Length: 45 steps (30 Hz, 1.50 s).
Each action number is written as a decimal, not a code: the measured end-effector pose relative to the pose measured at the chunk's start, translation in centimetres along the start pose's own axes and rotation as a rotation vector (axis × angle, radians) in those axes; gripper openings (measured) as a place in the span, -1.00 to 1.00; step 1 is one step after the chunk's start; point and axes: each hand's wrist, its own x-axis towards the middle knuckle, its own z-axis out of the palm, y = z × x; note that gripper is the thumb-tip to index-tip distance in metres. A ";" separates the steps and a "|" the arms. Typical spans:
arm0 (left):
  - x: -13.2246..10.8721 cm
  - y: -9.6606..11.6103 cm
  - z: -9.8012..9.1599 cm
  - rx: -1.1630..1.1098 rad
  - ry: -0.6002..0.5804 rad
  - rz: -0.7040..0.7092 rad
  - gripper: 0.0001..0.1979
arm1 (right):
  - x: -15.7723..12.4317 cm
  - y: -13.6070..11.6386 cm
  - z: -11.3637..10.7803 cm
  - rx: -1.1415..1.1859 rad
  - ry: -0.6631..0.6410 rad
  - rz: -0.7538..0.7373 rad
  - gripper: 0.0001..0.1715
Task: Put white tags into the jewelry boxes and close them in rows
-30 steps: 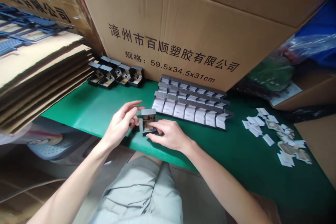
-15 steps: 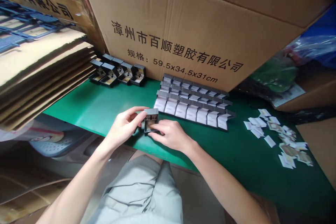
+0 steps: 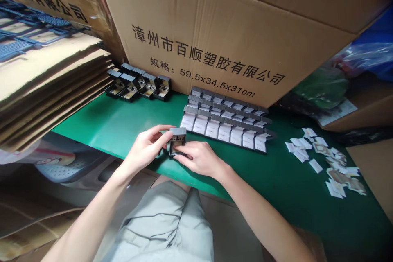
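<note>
A small dark grey hinged box [image 3: 177, 141] stands open on the green table [image 3: 123, 123] near its front edge, with a tan patterned insert in its base. My left hand [image 3: 147, 147] pinches the box's left side between thumb and fingers. My right hand [image 3: 199, 157] rests at the box's right, its fingertips pressing on the insert inside. Behind, several open grey boxes with white inserts [image 3: 224, 123] lie in tight rows. Several more open dark boxes [image 3: 139, 84] sit at the back left.
A large printed cardboard carton [image 3: 233, 28] walls off the back of the table. Flattened cardboard sheets [image 3: 46, 82] are stacked at the left. Loose white and tan cards [image 3: 325, 157] lie scattered at the right. My lap in grey cloth [image 3: 166, 221] is below the table edge.
My left hand has closed in from beside the box to pinch its left side. My right fingers stay on the insert.
</note>
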 end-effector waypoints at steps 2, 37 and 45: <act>0.0 0.0 0.0 -0.003 0.003 -0.002 -0.51 | 0.0 0.1 0.1 -0.001 0.004 -0.008 -0.71; -0.1 -0.2 -0.1 0.019 -0.005 0.013 -0.52 | 0.0 -0.2 -0.2 0.037 -0.009 0.031 -0.63; -0.2 -0.1 -0.1 0.019 -0.004 0.013 -0.53 | 0.0 -0.1 -0.3 0.001 -0.037 -0.012 -0.68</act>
